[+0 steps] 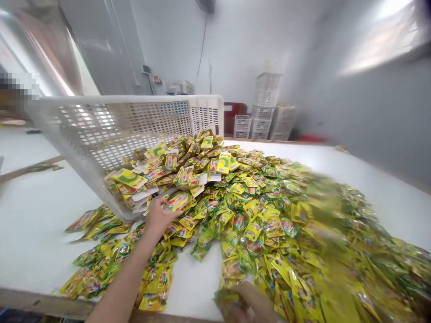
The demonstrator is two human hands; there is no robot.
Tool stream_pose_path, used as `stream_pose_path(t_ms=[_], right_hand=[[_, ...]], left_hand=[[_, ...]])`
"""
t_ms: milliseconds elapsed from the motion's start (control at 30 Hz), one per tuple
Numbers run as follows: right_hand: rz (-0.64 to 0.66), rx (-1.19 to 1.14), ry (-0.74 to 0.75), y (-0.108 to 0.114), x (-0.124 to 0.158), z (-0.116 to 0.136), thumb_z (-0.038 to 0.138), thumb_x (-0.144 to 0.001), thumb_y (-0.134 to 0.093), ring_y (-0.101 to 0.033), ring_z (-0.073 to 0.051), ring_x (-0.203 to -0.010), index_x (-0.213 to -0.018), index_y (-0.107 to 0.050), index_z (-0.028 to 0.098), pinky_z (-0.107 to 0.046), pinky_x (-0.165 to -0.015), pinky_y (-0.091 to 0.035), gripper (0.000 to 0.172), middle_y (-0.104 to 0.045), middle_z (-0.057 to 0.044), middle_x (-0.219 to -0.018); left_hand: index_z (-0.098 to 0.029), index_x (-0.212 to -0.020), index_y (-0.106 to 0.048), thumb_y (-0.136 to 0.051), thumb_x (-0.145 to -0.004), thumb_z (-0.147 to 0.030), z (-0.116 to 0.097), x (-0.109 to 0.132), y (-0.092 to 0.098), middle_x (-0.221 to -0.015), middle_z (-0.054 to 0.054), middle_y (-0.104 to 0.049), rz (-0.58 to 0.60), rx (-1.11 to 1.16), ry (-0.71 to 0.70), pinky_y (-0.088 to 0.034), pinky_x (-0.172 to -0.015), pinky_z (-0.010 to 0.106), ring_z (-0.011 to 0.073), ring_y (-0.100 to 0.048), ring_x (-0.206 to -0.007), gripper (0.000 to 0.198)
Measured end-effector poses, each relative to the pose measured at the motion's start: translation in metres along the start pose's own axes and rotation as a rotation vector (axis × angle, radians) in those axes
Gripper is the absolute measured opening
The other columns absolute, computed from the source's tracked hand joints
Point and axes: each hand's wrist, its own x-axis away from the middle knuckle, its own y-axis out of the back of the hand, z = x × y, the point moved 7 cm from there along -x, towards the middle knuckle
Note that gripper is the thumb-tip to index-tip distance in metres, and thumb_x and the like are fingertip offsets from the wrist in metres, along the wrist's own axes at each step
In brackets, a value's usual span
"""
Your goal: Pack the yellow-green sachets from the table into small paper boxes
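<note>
A white perforated plastic crate (111, 123) lies tipped on its side on the white table (33, 224), spilling a big heap of small yellow-green sachets (262, 211). My left hand (160, 217) reaches to the crate's lower rim, fingers curled over the edge among the sachets. My right hand (247, 305) is at the bottom edge of view, blurred, closed around a small bunch of sachets (226, 299).
Loose sachets (97, 260) are scattered toward the table's front wooden edge (40, 303). Stacked white crates (264, 105) and a red bin (234, 114) stand by the back wall. A grey wall runs along the right.
</note>
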Motion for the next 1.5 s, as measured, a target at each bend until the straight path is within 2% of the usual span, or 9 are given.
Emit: stream_pose_path(t_ms=[100, 200, 333, 433, 567, 633, 767, 1033, 1500], right_hand=[[0.062, -0.201, -0.111, 0.021, -0.021, 0.017, 0.035, -0.085, -0.064, -0.066, -0.021, -0.078, -0.097, -0.072, 0.025, -0.027, -0.068, -0.053, 0.018, -0.071, -0.005, -0.088], [0.092, -0.393, -0.207, 0.026, -0.045, 0.026, 0.032, -0.084, -0.066, -0.065, -0.023, -0.09, -0.102, -0.07, 0.022, -0.03, -0.075, -0.054, 0.021, -0.068, -0.008, -0.104], [0.132, -0.592, -0.389, -0.002, -0.049, 0.01, 0.041, -0.08, -0.07, -0.064, -0.02, -0.07, -0.097, -0.066, 0.019, -0.028, -0.056, -0.054, 0.028, -0.068, -0.005, -0.083], [0.103, -0.637, -0.476, -0.008, -0.036, -0.002, 0.047, -0.078, -0.07, -0.061, -0.018, -0.061, -0.094, -0.065, 0.017, -0.027, -0.046, -0.053, 0.034, -0.065, -0.003, -0.076], [-0.191, -0.399, -0.308, 0.04, -0.034, 0.015, 0.038, -0.087, -0.063, -0.063, -0.02, -0.076, -0.105, -0.064, 0.019, -0.031, -0.065, -0.055, 0.026, -0.067, -0.006, -0.089], [-0.235, -0.214, -0.12, 0.059, -0.04, 0.039, 0.029, -0.089, -0.06, -0.062, -0.021, -0.089, -0.108, -0.065, 0.021, -0.033, -0.08, -0.052, 0.021, -0.067, -0.007, -0.098], [-0.044, 0.108, 0.148, 0.056, -0.048, 0.073, 0.014, -0.088, -0.054, -0.057, -0.021, -0.094, -0.109, -0.064, 0.022, -0.034, -0.085, -0.046, 0.024, -0.063, -0.007, -0.098], [0.276, 0.471, 0.026, 0.044, -0.053, 0.09, 0.007, -0.077, -0.056, -0.05, -0.016, -0.081, -0.078, -0.058, 0.02, -0.026, -0.067, -0.037, 0.013, -0.052, -0.002, -0.087], [0.36, 0.691, 0.103, 0.031, -0.055, 0.102, 0.01, -0.074, -0.059, -0.05, -0.018, -0.075, -0.078, -0.058, 0.021, -0.028, -0.061, -0.034, 0.012, -0.055, -0.003, -0.084]], left_hand=[[-0.025, -0.116, -0.058, -0.081, -0.061, -0.042, -0.015, 0.055, 0.021, -0.126, 0.007, -0.061, 0.088, -0.026, -0.286, -0.042, -0.096, 0.041, 0.033, -0.056, -0.116, 0.062], [-0.031, -0.119, -0.063, -0.078, -0.067, -0.03, -0.038, 0.122, 0.012, -0.123, 0.004, -0.064, 0.412, 0.049, -0.554, -0.042, -0.099, 0.04, 0.0311, -0.055, -0.119, 0.054], [-0.034, -0.13, -0.057, -0.077, -0.07, -0.025, -0.051, 0.173, -0.021, -0.121, 0.006, -0.066, 0.707, 0.429, -0.393, -0.047, -0.095, 0.036, 0.029, -0.059, -0.115, 0.064], [-0.027, -0.137, -0.046, -0.075, -0.073, -0.031, -0.049, 0.184, -0.048, -0.111, 0.008, -0.071, 0.653, 0.835, -0.072, -0.053, -0.087, 0.035, 0.026, -0.066, -0.101, 0.07], [-0.019, -0.117, -0.06, -0.079, -0.07, -0.033, -0.055, 0.205, -0.081, -0.108, 0.009, -0.073, 0.659, 1.023, 0.14, -0.053, -0.09, 0.036, 0.027, -0.067, -0.104, 0.052], [-0.019, -0.11, -0.065, -0.079, -0.07, -0.032, -0.064, 0.217, -0.092, -0.111, 0.009, -0.072, 0.752, 1.041, 0.12, -0.053, -0.091, 0.035, 0.0272, -0.066, -0.105, 0.044], [-0.022, -0.11, -0.067, -0.075, -0.076, -0.028, -0.071, 0.228, -0.099, -0.116, 0.006, -0.071, 0.859, 1.018, 0.025, -0.052, -0.092, 0.032, 0.0248, -0.065, -0.107, 0.036], [-0.024, -0.113, -0.066, -0.074, -0.077, -0.026, -0.067, 0.234, -0.094, -0.113, 0.004, -0.071, 0.827, 1.058, -0.003, -0.05, -0.091, 0.031, 0.0244, -0.064, -0.107, 0.037], [-0.021, -0.104, -0.067, -0.072, -0.077, -0.029, -0.074, 0.237, -0.084, -0.108, 0.007, -0.072, 0.8, 1.044, -0.044, -0.051, -0.087, 0.032, 0.0254, -0.065, -0.102, 0.028]])
